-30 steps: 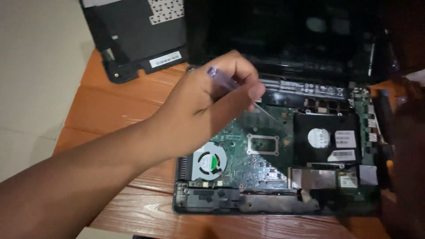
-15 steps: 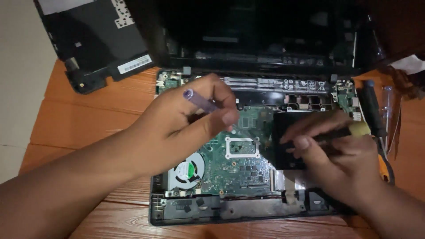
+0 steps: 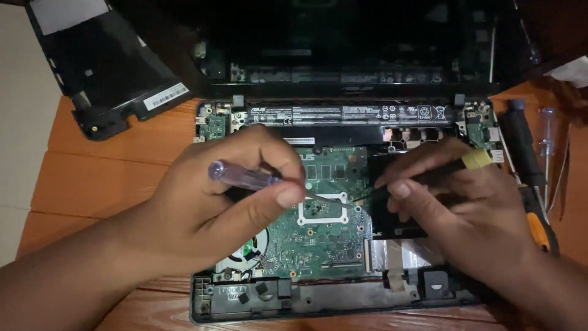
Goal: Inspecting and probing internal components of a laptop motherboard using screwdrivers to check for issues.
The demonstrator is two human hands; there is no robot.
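An opened laptop base (image 3: 318, 294) lies on the wooden table, its green circuit board (image 3: 324, 239) exposed. My left hand (image 3: 220, 202) grips a screwdriver with a clear purple handle (image 3: 236, 175); its thin shaft reaches toward the metal-framed chip (image 3: 323, 211) in the board's middle. My right hand (image 3: 453, 202) grips a black tool with a yellow end (image 3: 474, 159), its tip pointing left toward the board's right edge beside the black drive (image 3: 392, 214). A round fan (image 3: 248, 251) peeks out under my left hand.
A long black battery bar (image 3: 349, 114) runs along the base's far edge, below the dark screen. The removed black cover panel (image 3: 104, 67) lies at the upper left. More screwdrivers (image 3: 520, 147) and an orange-handled tool (image 3: 539, 230) lie at the right.
The view has shifted closer over the laptop. My right hand has come in over the drive with its tool, and both tool tips now meet near the board's middle.
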